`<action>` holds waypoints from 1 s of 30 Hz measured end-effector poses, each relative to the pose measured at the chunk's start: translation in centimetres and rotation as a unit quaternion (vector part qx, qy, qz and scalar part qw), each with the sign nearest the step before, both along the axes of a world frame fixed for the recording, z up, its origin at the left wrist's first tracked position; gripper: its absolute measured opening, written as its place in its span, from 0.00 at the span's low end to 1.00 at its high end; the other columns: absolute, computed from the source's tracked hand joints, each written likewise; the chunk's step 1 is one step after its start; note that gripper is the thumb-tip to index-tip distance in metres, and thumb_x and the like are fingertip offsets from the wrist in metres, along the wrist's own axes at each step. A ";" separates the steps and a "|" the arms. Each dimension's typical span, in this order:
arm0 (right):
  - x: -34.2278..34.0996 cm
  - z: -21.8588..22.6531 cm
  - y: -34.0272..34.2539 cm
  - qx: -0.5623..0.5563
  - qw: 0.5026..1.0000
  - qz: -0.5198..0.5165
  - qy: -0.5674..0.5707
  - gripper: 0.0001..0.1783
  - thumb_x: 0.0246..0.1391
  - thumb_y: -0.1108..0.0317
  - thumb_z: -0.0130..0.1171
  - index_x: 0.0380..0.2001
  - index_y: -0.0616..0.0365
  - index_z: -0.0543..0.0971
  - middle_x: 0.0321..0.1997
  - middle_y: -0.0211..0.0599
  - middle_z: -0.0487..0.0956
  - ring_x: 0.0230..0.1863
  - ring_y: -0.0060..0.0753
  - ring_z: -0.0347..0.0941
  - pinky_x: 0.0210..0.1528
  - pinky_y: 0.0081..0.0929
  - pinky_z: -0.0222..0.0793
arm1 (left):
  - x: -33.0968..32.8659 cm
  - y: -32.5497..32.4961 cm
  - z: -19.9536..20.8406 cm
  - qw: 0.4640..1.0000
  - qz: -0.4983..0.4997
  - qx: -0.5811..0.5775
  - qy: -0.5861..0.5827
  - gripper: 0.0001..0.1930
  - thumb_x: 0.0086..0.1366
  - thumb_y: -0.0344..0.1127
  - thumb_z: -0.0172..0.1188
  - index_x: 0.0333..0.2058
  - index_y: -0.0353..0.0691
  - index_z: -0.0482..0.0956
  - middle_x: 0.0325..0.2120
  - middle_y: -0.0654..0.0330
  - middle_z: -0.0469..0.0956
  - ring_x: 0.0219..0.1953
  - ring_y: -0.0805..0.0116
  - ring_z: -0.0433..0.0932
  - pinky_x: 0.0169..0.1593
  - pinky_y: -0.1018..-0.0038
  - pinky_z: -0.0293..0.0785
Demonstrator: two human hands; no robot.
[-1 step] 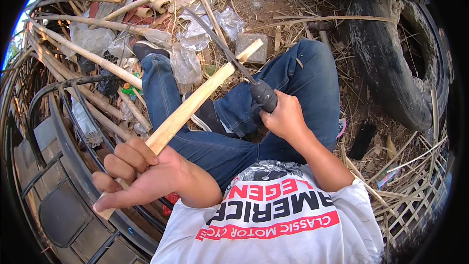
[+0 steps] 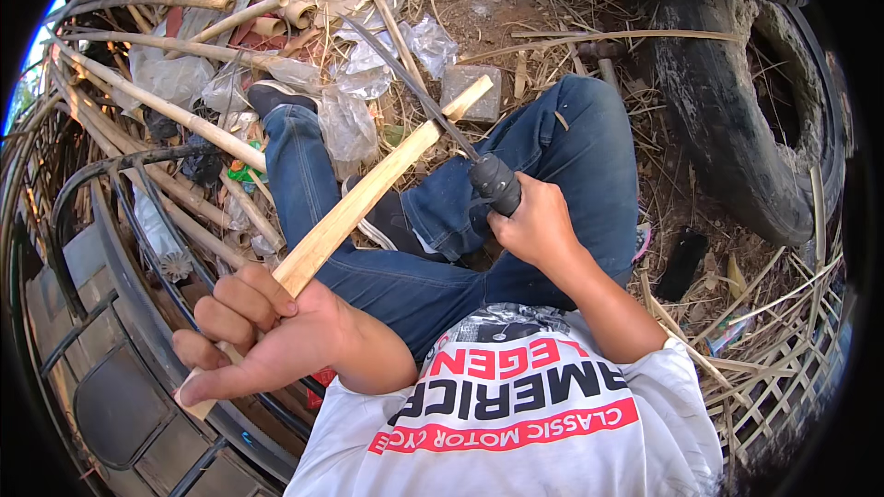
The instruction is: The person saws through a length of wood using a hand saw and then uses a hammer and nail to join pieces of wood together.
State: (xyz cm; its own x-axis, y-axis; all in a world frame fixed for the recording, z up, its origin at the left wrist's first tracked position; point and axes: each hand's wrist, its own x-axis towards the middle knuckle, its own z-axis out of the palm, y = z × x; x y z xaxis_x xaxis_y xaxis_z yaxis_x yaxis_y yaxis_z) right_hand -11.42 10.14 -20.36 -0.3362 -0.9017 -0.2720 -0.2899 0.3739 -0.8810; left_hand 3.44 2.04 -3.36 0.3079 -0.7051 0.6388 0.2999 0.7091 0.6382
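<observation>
Evidently, the largest thing is a worn, black rubber tyre point(image 2: 695, 115), which lies at the upper right, well apart from the hands. At the lower left is a frame of black metal tubes with dark panels point(image 2: 120, 400). Between them are the person's bent legs in blue denim jeans point(image 2: 585, 152), and beyond these, on the left, lie long, pale bamboo poles point(image 2: 170, 110).

Above the legs, the long, flat strip of pale yellow wood point(image 2: 364, 193) slants from the left hand up toward the right. Near its far end it is crossed by a long knife with a narrow, dark blade point(image 2: 387, 60) and a thick, black handle point(image 2: 497, 186). Whether the edge bites the wood, I cannot tell.

The left hand point(image 2: 262, 317) is closed around the strip's near part, with the lower end showing below the thumb. The right hand point(image 2: 543, 225) is clamped on the handle.

In my judgement, the strip could twist, because only one hand supports it and the far end hangs free. If the pressure is too strong or the angle poor, the blade could skid along the wood toward the left fingers, or leave it and strike a leg.
</observation>
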 end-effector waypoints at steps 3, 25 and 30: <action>0.8 1.8 0.2 -0.092 0.994 0.015 -0.050 0.14 0.34 0.68 0.64 0.28 0.64 0.75 0.23 0.57 0.77 0.30 0.60 0.76 0.35 0.44 0.73 | -0.3 0.2 0.1 0.998 0.036 -0.008 -0.048 0.26 0.69 0.61 0.43 0.18 0.51 0.51 0.11 0.72 0.43 0.12 0.80 0.41 0.14 0.82 0.39; -1.2 -0.5 -1.4 0.005 0.999 0.001 -0.037 0.14 0.38 0.67 0.64 0.29 0.64 0.79 0.27 0.56 0.80 0.34 0.60 0.77 0.38 0.42 0.72 | -4.1 -0.2 1.8 0.991 0.078 0.015 -0.107 0.24 0.70 0.60 0.41 0.23 0.50 0.52 0.12 0.71 0.49 0.12 0.83 0.46 0.13 0.84 0.45; -1.0 0.9 -1.5 0.002 1.000 -0.017 -0.018 0.15 0.39 0.65 0.67 0.29 0.66 0.79 0.26 0.56 0.79 0.33 0.60 0.77 0.36 0.41 0.73 | -2.2 -2.2 2.5 0.980 -0.136 -0.077 -0.120 0.38 0.54 0.74 0.52 0.43 0.43 0.62 0.26 0.60 0.65 0.29 0.66 0.67 0.35 0.72 0.66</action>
